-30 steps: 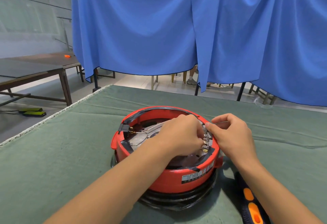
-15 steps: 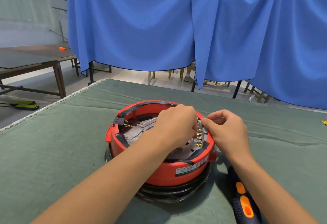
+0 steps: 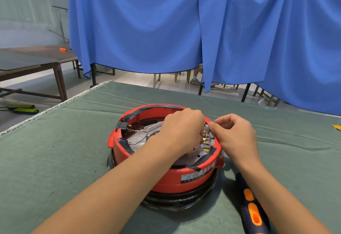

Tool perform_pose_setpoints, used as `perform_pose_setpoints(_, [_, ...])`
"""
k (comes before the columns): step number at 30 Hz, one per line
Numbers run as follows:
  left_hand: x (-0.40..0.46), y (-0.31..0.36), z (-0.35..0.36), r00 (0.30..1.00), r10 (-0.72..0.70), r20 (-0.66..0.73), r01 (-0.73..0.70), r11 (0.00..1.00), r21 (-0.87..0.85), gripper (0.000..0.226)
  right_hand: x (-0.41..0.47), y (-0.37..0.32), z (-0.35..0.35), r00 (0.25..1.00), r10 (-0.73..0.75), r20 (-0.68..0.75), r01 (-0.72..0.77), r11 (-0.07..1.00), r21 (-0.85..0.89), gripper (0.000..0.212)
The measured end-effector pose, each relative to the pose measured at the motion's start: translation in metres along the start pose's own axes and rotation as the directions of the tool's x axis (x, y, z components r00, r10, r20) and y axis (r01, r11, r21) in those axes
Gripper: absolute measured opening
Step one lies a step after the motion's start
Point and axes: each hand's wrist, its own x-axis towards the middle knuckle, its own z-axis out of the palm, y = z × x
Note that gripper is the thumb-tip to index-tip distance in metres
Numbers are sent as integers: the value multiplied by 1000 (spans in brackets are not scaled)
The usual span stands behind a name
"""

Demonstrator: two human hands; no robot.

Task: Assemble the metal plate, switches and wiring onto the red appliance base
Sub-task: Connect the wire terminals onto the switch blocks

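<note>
Both hands curled over red base point(image 3: 166, 180) on right rim: left hand point(image 3: 181, 132) & right hand point(image 3: 235, 134) pinch switch block point(image 3: 207, 138); grip on it partly hidden.

Bright, even daylight; soft shadow under the base point(image 3: 166, 176) on the table point(image 3: 55, 160); no glare; wide-angle lens bends the edges; curtain point(image 3: 147, 21) slightly soft; centre sharp.

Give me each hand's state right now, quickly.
Left hand: fingers curled over the switch block; the grasp itself is hidden.
Right hand: pinching the top of the switch block.
</note>
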Motion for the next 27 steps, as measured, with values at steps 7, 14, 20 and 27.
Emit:
perform_pose_setpoints(7, [0, 1, 2, 1000, 15, -2, -15, 999, 29, 16, -1, 1, 0, 1000, -1, 0, 1, 1000, -8, 11])
perform_pose_setpoints(14, [-2, 1, 3, 999, 50, -13, -48, 995, 86, 16, 4, -12, -12, 995, -2, 97, 49, 874, -483, 31])
perform_pose_setpoints(20, [-3, -4, 3, 998, 59, 21, -60, 998, 12, 17, 4, -17, -21, 930, 89, 357, 134, 821, -555, 52])
perform_pose_setpoints(27, [-1, 1, 3, 993, 121, 15, -122, 988, 91, 17, 1, -16, -21, 924, -4, 383, 243, 780, -577, 44])
